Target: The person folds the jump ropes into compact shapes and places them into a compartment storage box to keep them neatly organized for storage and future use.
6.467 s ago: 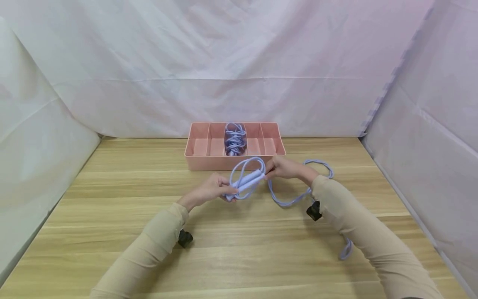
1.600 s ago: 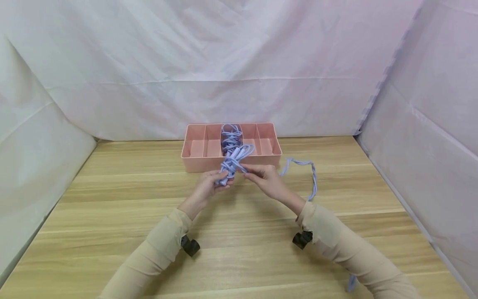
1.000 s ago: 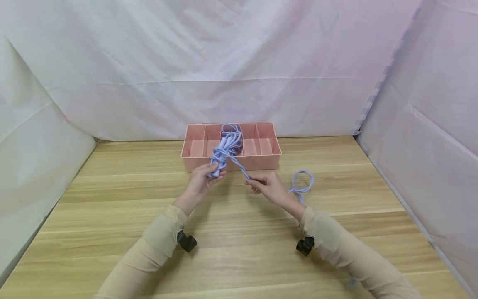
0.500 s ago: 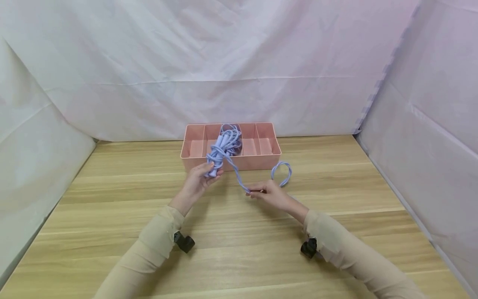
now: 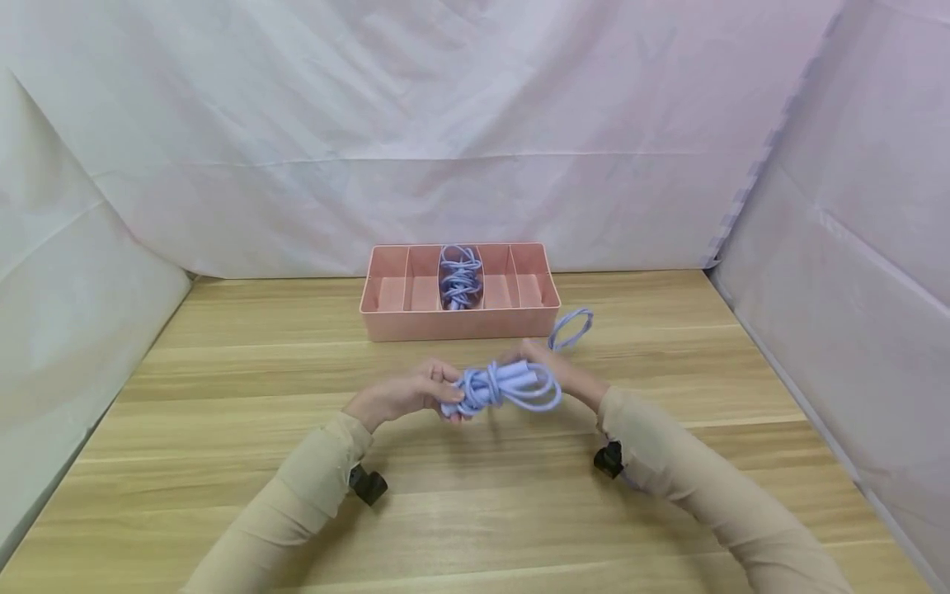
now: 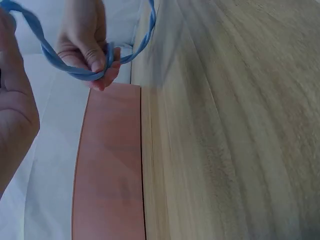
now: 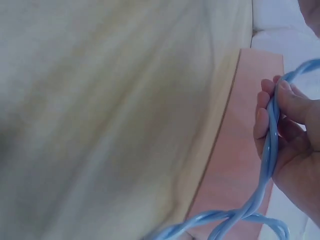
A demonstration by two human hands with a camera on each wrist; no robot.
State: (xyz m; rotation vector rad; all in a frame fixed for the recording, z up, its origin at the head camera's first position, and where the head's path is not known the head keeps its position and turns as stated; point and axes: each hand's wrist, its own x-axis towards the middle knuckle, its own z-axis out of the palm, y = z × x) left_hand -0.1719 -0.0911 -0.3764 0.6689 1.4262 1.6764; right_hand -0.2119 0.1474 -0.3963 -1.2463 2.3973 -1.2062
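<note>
1. Left hand [image 5: 416, 392] is closed, fingers and thumb gripping one end of the rope bundle [image 5: 491, 388], which hangs in the air in front of the box, its handles [image 5: 517, 378] pointing right.
2. Right hand [image 5: 547, 360], partly behind the bundle, pinches the loose strand [image 7: 271, 145] between thumb and fingers, clearest in the right wrist view.
3. Beyond it, a loop [image 5: 590, 322] of the strand shows near the box's right corner.
4. Behind stands the pink box [image 5: 463, 325] on the table [image 5: 475, 511], a second rope [image 5: 462, 280] in its middle compartment.
5. Slack wraps could slip off the handles if the left grip loosens; the twisted strand could kink if pulled unevenly.
6. Half a second ago the bundle overlapped the box; now it is lower, turned sideways, the right hand behind it.
</note>
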